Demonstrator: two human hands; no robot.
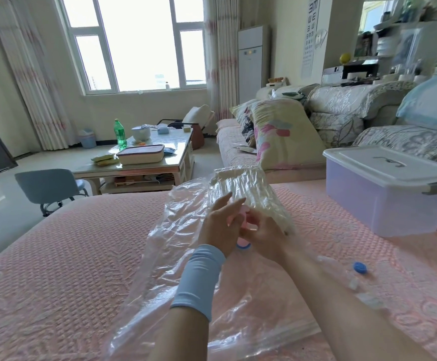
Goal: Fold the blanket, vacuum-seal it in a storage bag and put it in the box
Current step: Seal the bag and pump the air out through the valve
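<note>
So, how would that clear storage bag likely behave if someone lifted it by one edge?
Probably floppy: the empty near part of the storage bag lies wrinkled and collapsed on the bed cover. Likely end-heavy, since the white blanket is bunched at the far end. The glossy film looks slippery, so it may slide in a grip.

The left half of the bed [55,243] is lying open to you, from near edge to far edge. The storage bag [180,230] is sprawling crinkled down the middle, and your left grip [221,225] and right grip [264,237] are crowding together over it around a pink piece [242,242]. The lidded box [384,199] is blocking the far right corner. A blue cap [360,268] is lying loose near the right edge.
</note>
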